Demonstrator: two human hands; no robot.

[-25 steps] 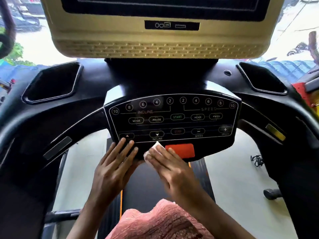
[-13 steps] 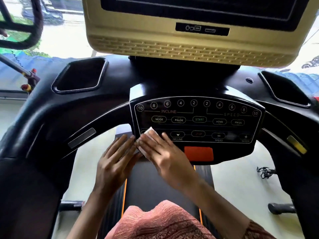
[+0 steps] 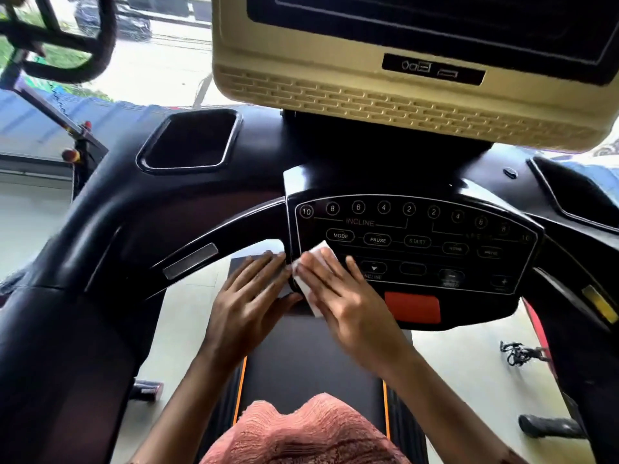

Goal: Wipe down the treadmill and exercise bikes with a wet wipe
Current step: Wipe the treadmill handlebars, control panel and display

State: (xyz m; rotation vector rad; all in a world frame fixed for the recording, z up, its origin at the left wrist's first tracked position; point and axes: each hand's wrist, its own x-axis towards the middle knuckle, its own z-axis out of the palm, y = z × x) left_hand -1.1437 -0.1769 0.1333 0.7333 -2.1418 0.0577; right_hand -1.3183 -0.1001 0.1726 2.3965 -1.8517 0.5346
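Observation:
The treadmill's black button panel fills the middle of the view, with a red stop pad along its lower edge. My right hand presses a white wet wipe flat against the panel's lower left corner, fingers straight over it. My left hand lies beside it with straight fingers touching the panel's left edge. Most of the wipe is hidden under my right hand.
A gold-framed screen hangs above the panel. Black cup wells sit left and right in the console. The curved left handrail carries a silver sensor strip. Another machine's handlebar is at top left. The belt runs below.
My right hand slid the wipe leftward along the panel's lower edge, from beside the red pad to the left corner. My left hand stayed at the left edge. The view shifted left.

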